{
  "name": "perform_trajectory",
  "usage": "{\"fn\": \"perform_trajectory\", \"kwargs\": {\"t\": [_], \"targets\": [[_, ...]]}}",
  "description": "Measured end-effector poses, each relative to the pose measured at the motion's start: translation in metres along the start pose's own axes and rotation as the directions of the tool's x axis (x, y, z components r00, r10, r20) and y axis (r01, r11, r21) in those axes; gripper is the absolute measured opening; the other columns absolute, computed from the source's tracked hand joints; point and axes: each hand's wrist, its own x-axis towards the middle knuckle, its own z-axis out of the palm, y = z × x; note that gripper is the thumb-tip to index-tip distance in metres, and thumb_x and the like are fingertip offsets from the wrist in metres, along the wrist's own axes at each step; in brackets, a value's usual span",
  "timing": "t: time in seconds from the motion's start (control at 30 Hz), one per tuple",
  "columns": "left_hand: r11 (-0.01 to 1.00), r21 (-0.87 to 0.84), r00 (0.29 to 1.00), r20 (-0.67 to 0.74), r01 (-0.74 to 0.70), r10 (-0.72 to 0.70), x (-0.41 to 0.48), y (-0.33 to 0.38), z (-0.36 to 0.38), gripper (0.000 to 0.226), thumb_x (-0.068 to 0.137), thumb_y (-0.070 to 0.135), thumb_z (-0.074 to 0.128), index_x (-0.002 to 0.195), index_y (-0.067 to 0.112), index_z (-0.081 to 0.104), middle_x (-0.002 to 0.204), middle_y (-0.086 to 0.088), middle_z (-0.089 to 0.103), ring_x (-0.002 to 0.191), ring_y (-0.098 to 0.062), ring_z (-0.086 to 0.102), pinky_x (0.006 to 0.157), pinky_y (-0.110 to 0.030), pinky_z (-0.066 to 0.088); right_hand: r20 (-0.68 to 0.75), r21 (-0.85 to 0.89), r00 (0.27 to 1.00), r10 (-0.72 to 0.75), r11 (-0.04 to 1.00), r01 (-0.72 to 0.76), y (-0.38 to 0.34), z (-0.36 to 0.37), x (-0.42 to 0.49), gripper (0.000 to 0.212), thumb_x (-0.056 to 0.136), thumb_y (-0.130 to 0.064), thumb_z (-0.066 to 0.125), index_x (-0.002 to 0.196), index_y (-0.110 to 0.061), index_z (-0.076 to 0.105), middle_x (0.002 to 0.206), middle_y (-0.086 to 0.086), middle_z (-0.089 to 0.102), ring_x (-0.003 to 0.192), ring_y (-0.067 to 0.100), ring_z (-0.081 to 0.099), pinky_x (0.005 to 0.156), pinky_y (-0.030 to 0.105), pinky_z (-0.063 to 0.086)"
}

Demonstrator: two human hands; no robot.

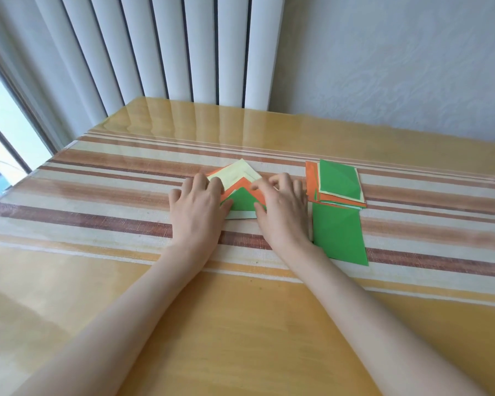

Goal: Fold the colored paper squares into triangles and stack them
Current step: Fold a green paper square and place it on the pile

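A stack of folded triangles lies at the middle of the table: a pale yellow one [234, 172] at the back, an orange one [242, 184] over it, a green one [243, 202] in front. My left hand [196, 207] rests on the stack's left side, thumb against the green triangle. My right hand [282, 207] lies on its right side with fingertips curled onto the orange edge. To the right sits a pile of unfolded squares [339, 181], green on top. A single green square [339, 237] lies in front of that pile.
The table [240, 324] has a glossy clear cover over a striped cloth. White vertical blinds [169, 47] hang behind it, a window [0, 124] is at the left and a pale wall at the right.
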Motion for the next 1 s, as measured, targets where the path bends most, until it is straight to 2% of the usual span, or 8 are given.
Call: {"fn": "perform_trajectory", "kwargs": {"t": [0.1, 0.3, 0.43, 0.57, 0.7, 0.77, 0.9, 1.0], "targets": [[0.979, 0.031, 0.980, -0.003, -0.201, 0.201, -0.004, -0.003, 0.002, 0.010, 0.077, 0.012, 0.076, 0.085, 0.012, 0.070, 0.091, -0.009, 0.060, 0.084, -0.033, 0.056, 0.070, -0.039, 0.035, 0.145, 0.056, 0.975, -0.166, 0.986, 0.159, 0.009, 0.000, -0.004, 0.031, 0.094, -0.008, 0.053, 0.118, -0.020, 0.068, 0.117, -0.002, 0.057, 0.110, 0.023, 0.043, 0.089, 0.030, 0.029], [0.947, -0.178, 0.953, 0.095, -0.267, 0.286, -0.011, -0.017, -0.006, 0.020, 0.079, 0.017, 0.077, 0.099, 0.011, 0.074, 0.099, -0.006, 0.069, 0.090, -0.033, 0.063, 0.075, -0.040, 0.044, 0.218, 0.288, 0.967, -0.132, 0.955, 0.066, 0.019, -0.006, -0.004, 0.029, 0.091, -0.028, 0.063, 0.118, -0.018, 0.068, 0.137, -0.002, 0.053, 0.130, 0.019, 0.042, 0.108, 0.035, 0.030], [0.937, -0.092, 0.941, 0.010, -0.336, 0.339, 0.000, -0.019, 0.000, 0.014, 0.074, 0.012, 0.078, 0.088, 0.011, 0.075, 0.085, -0.008, 0.069, 0.078, -0.034, 0.064, 0.071, -0.042, 0.049, 0.215, 0.133, 0.967, -0.135, 0.985, 0.108, 0.010, -0.005, 0.003, 0.035, 0.095, -0.032, 0.058, 0.128, -0.021, 0.061, 0.134, -0.002, 0.058, 0.126, 0.020, 0.049, 0.100, 0.031, 0.036], [0.946, -0.122, 0.954, -0.010, -0.300, 0.301, 0.003, -0.017, 0.004, 0.005, 0.078, 0.012, 0.071, 0.079, 0.010, 0.075, 0.082, -0.007, 0.069, 0.070, -0.033, 0.064, 0.060, -0.038, 0.050, 0.195, 0.063, 0.967, -0.162, 0.986, 0.152, 0.004, 0.001, 0.005, 0.028, 0.099, -0.023, 0.051, 0.117, -0.010, 0.069, 0.141, 0.007, 0.051, 0.131, 0.023, 0.046, 0.108, 0.033, 0.032], [0.955, -0.157, 0.967, 0.008, -0.251, 0.255, 0.002, -0.017, 0.004, 0.010, 0.081, 0.015, 0.068, 0.077, 0.010, 0.075, 0.083, -0.003, 0.070, 0.068, -0.030, 0.065, 0.049, -0.032, 0.046, 0.139, 0.056, 0.977, -0.163, 0.986, 0.157, 0.006, 0.007, 0.004, 0.028, 0.100, -0.022, 0.048, 0.115, -0.015, 0.070, 0.138, 0.005, 0.054, 0.127, 0.020, 0.050, 0.104, 0.033, 0.029], [0.961, -0.117, 0.966, 0.032, -0.249, 0.255, -0.001, -0.015, 0.003, 0.024, 0.084, 0.024, 0.056, 0.074, 0.012, 0.074, 0.079, 0.000, 0.069, 0.064, -0.028, 0.064, 0.049, -0.028, 0.043, 0.136, 0.046, 0.977, -0.167, 0.986, 0.162, 0.006, 0.007, 0.005, 0.029, 0.100, -0.024, 0.046, 0.117, -0.017, 0.068, 0.136, 0.003, 0.056, 0.125, 0.017, 0.051, 0.105, 0.035, 0.027], [0.973, -0.002, 0.964, 0.131, -0.232, 0.231, -0.006, -0.001, 0.000, 0.045, 0.084, 0.033, 0.032, 0.069, 0.010, 0.068, 0.074, -0.004, 0.063, 0.073, -0.031, 0.062, 0.071, -0.036, 0.049, 0.207, -0.047, 0.967, -0.146, 0.986, 0.159, -0.002, 0.005, 0.005, 0.037, 0.100, -0.033, 0.041, 0.123, -0.015, 0.062, 0.135, 0.001, 0.054, 0.125, 0.018, 0.046, 0.108, 0.036, 0.020], [0.991, 0.025, 0.960, 0.252, -0.134, 0.124, 0.000, 0.005, -0.005, 0.039, 0.092, 0.029, 0.036, 0.099, 0.010, 0.069, 0.104, -0.005, 0.063, 0.108, -0.029, 0.052, 0.094, -0.038, 0.035, 0.336, -0.001, 0.935, -0.116, 0.992, 0.124, 0.000, 0.001, 0.001, 0.047, 0.101, -0.038, 0.036, 0.142, -0.016, 0.041, 0.152, 0.003, 0.033, 0.142, 0.021, 0.021, 0.116, 0.042, 0.010]]}}
